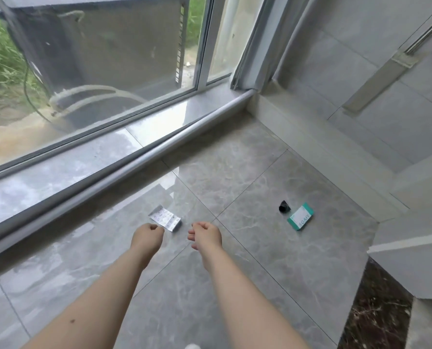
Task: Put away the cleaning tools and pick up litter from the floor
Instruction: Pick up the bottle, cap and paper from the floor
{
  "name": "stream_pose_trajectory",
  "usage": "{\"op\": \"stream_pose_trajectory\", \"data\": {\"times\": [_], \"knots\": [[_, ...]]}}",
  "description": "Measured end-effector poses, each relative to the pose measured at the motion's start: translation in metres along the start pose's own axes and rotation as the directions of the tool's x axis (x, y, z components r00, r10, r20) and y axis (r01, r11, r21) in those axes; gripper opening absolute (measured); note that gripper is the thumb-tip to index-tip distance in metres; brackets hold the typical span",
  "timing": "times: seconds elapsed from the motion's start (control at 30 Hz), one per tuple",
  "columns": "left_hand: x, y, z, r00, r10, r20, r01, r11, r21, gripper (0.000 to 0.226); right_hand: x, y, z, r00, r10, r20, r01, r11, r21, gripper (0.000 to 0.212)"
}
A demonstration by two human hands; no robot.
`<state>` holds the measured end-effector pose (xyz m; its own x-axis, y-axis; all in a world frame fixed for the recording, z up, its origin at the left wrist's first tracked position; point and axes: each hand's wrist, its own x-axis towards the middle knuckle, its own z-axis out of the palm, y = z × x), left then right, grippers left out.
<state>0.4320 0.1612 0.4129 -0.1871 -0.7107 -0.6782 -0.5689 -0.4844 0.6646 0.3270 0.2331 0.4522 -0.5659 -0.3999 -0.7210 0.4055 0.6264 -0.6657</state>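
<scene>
Litter, 3 pieces, lay on the grey floor tiles [235, 172]: a foil wrapper [165, 219] just beyond the loosely curled, empty left hand [147, 236] and right hand [206, 235], seemingly reaching for it, with a black cap [284, 206] and green box [300, 216] farther right.

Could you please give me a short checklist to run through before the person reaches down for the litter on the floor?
1. Both hands free: ok. The left hand and right hand hold nothing, fingers loosely curled.
2. Nearest piece located: ok. The silver wrapper lies flat on the tile, just beyond the left hand.
3. Other litter located: ok. The green and white box and a small black object lie together farther to the right.
4. Path to the wrapper clear: ok. Nothing lies between the hands and it.
5. Floor dry enough for a firm grip: cannot tell. The tiles are glossy.
6. Somewhere to put the litter: not ok. No bin or bag is in view.
</scene>
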Motion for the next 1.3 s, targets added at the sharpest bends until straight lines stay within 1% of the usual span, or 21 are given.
{"op": "stream_pose_trajectory", "data": {"times": [0.07,0.13,0.23,0.27,0.33,0.37,0.4,0.5,0.63,0.7,0.77,0.83,0.87,0.93,1.0,1.07,1.17,1.3], "knots": [[0.02,0.009,0.002,1.0,0.004,0.021,-0.004,1.0,0.028,0.022,0.02,-0.007,0.008,1.0,0.011,0.011,-0.011,1.0,-0.013,0.016],[0.046,0.017,0.004,0.999,-0.006,0.043,0.003,0.998,0.058,0.016,0.046,-0.012,0.017,0.999,0.028,0.017,-0.028,0.999,-0.021,0.02],[0.086,0.024,0.007,0.999,-0.017,0.042,0.011,0.991,0.132,0.009,0.086,-0.019,0.029,0.996,0.078,0.038,-0.076,0.996,-0.038,0.018],[0.102,0.029,0.008,0.999,-0.009,0.033,0.004,0.99,0.141,0.011,0.102,-0.023,0.034,0.995,0.083,0.048,-0.082,0.996,-0.039,0.017],[0.129,0.03,0.012,0.999,-0.039,0.01,0.037,0.986,0.162,0.036,0.127,-0.021,0.044,0.992,0.109,0.058,-0.107,0.993,-0.046,0.02],[0.137,0.031,0.013,0.998,-0.059,0.0,0.058,0.984,0.166,0.043,0.135,-0.019,0.048,0.99,0.127,0.062,-0.123,0.99,-0.062,0.023],[0.144,0.029,0.015,0.998,-0.061,0.0,0.06,0.984,0.166,0.046,0.142,-0.015,0.051,0.987,0.146,0.065,-0.141,0.987,-0.077,0.024],[0.18,0.02,0.023,0.994,-0.108,0.03,0.102,0.981,0.164,0.051,0.176,-0.004,0.069,0.981,0.186,0.046,-0.18,0.978,-0.11,0.015],[0.228,0.004,0.034,0.98,-0.193,0.039,0.178,0.955,0.237,0.044,0.218,0.013,0.09,0.975,0.219,0.021,-0.214,0.965,-0.151,0.021],[0.253,-0.003,0.04,0.973,-0.224,0.051,0.204,0.945,0.254,0.034,0.238,0.023,0.098,0.964,0.265,0.015,-0.261,0.956,-0.137,0.024],[0.279,-0.009,0.048,0.974,-0.217,0.066,0.189,0.938,0.289,0.013,0.26,0.036,0.103,0.955,0.297,-0.003,-0.295,0.95,-0.106,0.025],[0.302,-0.014,0.056,0.975,-0.2,0.101,0.153,0.923,0.352,0.013,0.281,0.047,0.107,0.945,0.325,-0.031,-0.326,0.942,-0.077,0.029],[0.311,-0.017,0.059,0.973,-0.192,0.128,0.131,0.916,0.38,0.017,0.29,0.051,0.108,0.939,0.342,-0.042,-0.344,0.937,-0.061,0.03],[0.331,-0.026,0.067,0.971,-0.179,0.157,0.095,0.897,0.433,0.036,0.311,0.063,0.113,0.928,0.37,-0.049,-0.37,0.929,-0.004,0.029],[0.351,-0.039,0.072,0.971,-0.162,0.174,0.061,0.878,0.475,0.045,0.332,0.074,0.118,0.918,0.391,-0.059,-0.39,0.92,0.041,0.026],[0.37,-0.053,0.078,0.975,-0.146,0.168,0.036,0.85,0.526,0.048,0.353,0.089,0.125,0.914,0.4,-0.069,-0.396,0.916,0.068,0.024],[0.39,-0.075,0.087,0.98,-0.163,0.116,0.061,0.797,0.6,0.051,0.381,0.111,0.14,0.913,0.404,-0.057,-0.398,0.912,0.097,0.025],[0.411,-0.099,0.097,0.979,-0.171,0.107,0.058,0.746,0.664,0.052,0.405,0.137,0.155,0.902,0.43,-0.039,-0.427,0.902,0.066,0.028]]}}
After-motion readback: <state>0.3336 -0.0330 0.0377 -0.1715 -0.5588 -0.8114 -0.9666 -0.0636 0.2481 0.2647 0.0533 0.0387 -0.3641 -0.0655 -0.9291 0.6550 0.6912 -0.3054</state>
